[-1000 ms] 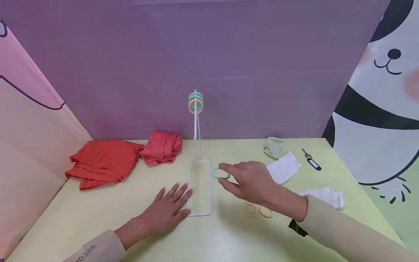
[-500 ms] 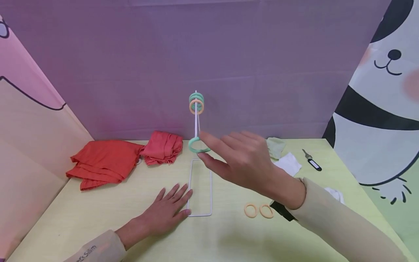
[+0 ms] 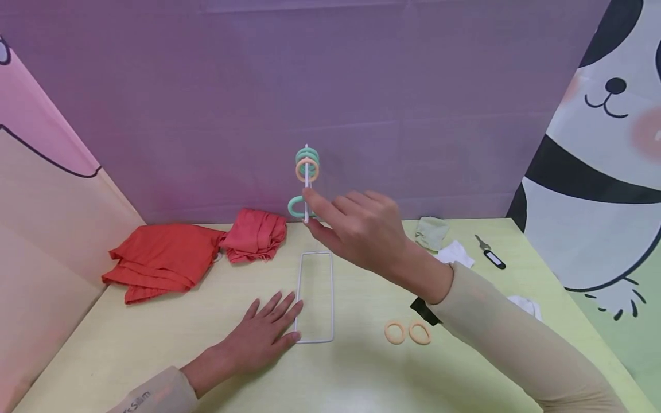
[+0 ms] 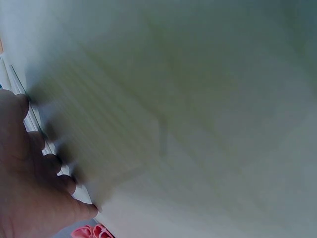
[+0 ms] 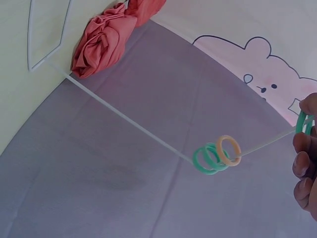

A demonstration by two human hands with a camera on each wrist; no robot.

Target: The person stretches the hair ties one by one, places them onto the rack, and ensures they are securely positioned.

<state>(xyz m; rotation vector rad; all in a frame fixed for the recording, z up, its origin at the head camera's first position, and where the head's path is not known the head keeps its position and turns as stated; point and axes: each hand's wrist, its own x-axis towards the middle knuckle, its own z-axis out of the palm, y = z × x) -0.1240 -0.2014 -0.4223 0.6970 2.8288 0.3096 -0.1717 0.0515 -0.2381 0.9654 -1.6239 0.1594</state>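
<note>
My right hand (image 3: 361, 229) pinches a green ring (image 3: 293, 207) between thumb and index finger at the near end of a white wire stand's arm. In the head view the arm's tip overlaps the ring; in the right wrist view the arm (image 5: 267, 141) runs up to the ring in my fingers. Several green rings (image 5: 196, 159) and one orange ring (image 5: 219, 148) hang farther along the arm, near the bend. My left hand (image 3: 263, 330) lies spread on the table, fingertips at the left bar of the stand's rectangular base (image 3: 332, 298).
Two loose orange rings (image 3: 395, 342) lie right of the base. Red cloths (image 3: 165, 258) are folded at the back left. White cloth (image 3: 455, 253), a greenish cloth (image 3: 431, 232) and a key with a black tag (image 3: 494, 259) lie at the right. A purple sheet hangs behind the table.
My right hand has carried the green ring up and left from beside the base to the near tip of the stand's arm. The left hand stays in place.
</note>
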